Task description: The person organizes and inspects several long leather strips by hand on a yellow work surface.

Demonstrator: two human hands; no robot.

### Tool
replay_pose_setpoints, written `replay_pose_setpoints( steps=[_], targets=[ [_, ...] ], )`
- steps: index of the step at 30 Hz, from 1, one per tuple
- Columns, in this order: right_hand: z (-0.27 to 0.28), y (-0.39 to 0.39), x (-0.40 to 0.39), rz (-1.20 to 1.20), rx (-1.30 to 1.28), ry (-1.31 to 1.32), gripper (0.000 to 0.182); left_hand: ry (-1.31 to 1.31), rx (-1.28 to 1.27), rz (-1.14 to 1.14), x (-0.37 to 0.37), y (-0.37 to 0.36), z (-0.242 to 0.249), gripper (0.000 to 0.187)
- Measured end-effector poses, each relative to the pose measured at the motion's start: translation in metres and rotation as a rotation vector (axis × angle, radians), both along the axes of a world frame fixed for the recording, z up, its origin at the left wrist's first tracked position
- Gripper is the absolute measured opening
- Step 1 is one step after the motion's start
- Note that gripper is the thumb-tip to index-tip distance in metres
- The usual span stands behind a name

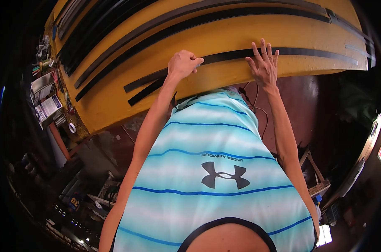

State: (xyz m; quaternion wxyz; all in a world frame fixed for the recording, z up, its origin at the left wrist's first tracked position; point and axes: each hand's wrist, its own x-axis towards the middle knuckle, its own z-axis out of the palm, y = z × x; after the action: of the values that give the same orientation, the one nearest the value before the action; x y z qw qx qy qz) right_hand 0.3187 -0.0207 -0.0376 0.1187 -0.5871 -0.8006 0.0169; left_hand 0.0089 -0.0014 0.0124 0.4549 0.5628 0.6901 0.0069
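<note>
A long black strip [224,56] lies across the yellow table near its front edge. My left hand [183,65] is closed over the strip, thumb and fingers pressed together at it; a small grey tip shows by the thumb. My right hand [264,65] rests with fingers spread over the same strip, farther right. Left of my left hand, the strip's end and another black strip [146,92] form a narrow V.
More long dark strips [190,21] lie along the yellow table [102,107]. Boxes [50,108] and small items stand beyond its left end. A cable [264,113] hangs below the front edge, and a wooden stand [318,187] is at the lower right.
</note>
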Motion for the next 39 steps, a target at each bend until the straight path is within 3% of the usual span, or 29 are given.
replay_pose_setpoints(
  steps=[2, 4, 8, 13, 20, 23, 28, 30, 34, 39],
  targets=[
    [0.003, 0.006, -0.004, -0.007, 0.038, 0.003, 0.064, 0.059, 0.001, -0.033, 0.003, 0.001, -0.001, 0.038],
    [0.020, 0.016, -0.039, 0.368, -0.150, 0.167, 0.058, 0.082, 0.010, -0.047, 0.003, 0.002, 0.004, 0.039],
    [0.030, 0.018, -0.103, 0.605, -0.139, 0.198, 0.044, 0.130, -0.002, -0.056, 0.005, -0.001, 0.015, 0.040],
    [0.016, 0.025, -0.109, 0.632, -0.074, 0.143, 0.024, 0.079, 0.006, -0.010, -0.002, -0.006, 0.012, 0.039],
    [0.022, 0.034, -0.066, 0.595, -0.099, 0.090, 0.028, 0.054, -0.006, -0.010, -0.002, -0.007, 0.018, 0.036],
    [0.024, 0.031, -0.058, 0.589, -0.107, 0.098, 0.029, -0.163, -0.085, -0.014, -0.010, -0.011, 0.013, 0.027],
    [0.018, 0.027, -0.058, 0.601, -0.135, 0.119, 0.030, -0.305, -0.167, -0.077, -0.024, -0.015, 0.015, 0.024],
    [0.019, 0.025, -0.058, 0.596, -0.058, 0.166, 0.032, -0.335, -0.223, 0.045, -0.023, -0.017, 0.023, 0.024],
    [0.029, 0.028, -0.055, 0.576, -0.114, 0.255, 0.036, -0.222, -0.039, 0.060, -0.009, -0.023, 0.043, 0.028],
    [0.023, 0.033, -0.027, 0.472, -0.081, 0.175, 0.037, 0.139, 0.144, -0.072, -0.023, -0.029, 0.046, 0.038]
  ],
)
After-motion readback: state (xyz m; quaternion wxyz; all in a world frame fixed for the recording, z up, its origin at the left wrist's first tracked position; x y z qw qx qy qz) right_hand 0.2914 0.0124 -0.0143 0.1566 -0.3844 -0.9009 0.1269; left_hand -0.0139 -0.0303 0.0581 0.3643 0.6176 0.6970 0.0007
